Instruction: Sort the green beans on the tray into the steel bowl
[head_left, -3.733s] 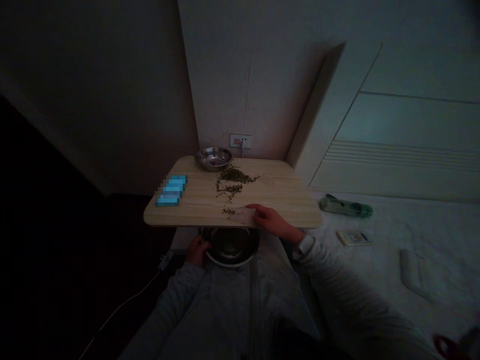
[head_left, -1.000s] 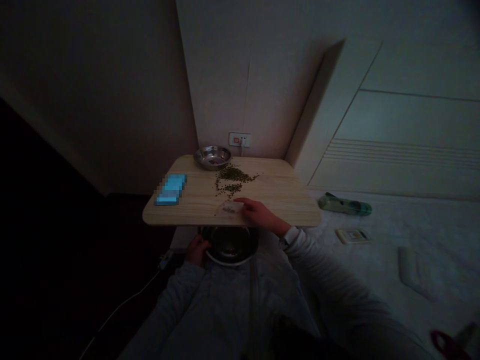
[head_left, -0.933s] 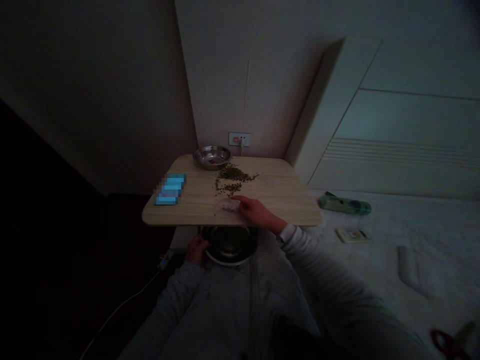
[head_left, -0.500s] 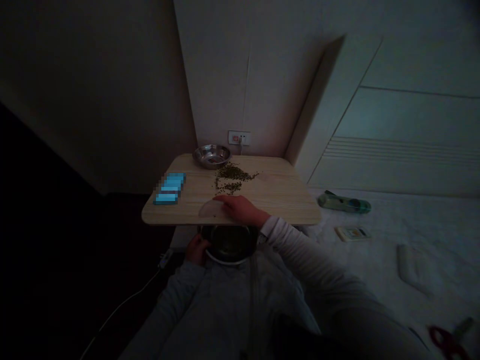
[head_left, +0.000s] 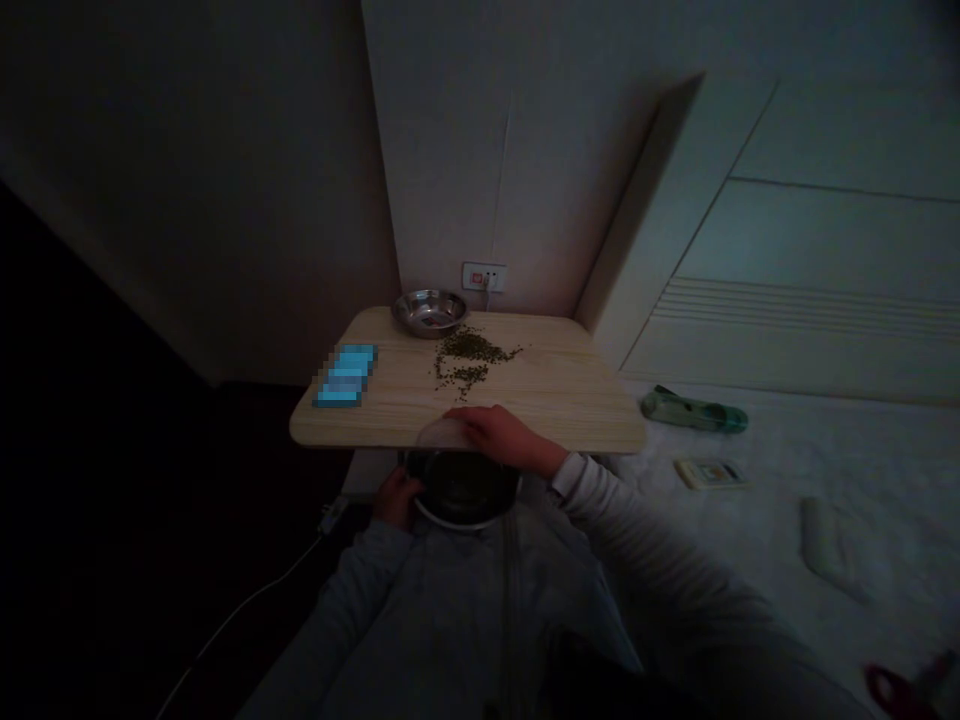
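1. On table [head_left: 577, 400]: bowl [head_left: 430, 314] at back left; grains [head_left: 474, 346] before it and to its right, in 2 clusters; phone [head_left: 346, 376] near left edge.
2. Front edge — right hand [head_left: 507, 438], sheet [head_left: 441, 434] in its grip, extending left.
3. Below front edge: basin [head_left: 459, 525], left hand [head_left: 396, 498] on its left rim.
4. Behind table — wall socket [head_left: 484, 277].

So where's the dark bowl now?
The dark bowl shows centrally in the head view, just below the near table edge, the left hand at its left rim.

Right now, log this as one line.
left hand: on rim of dark bowl | right hand: holding translucent sheet at near edge of table | grains: scattered farther back
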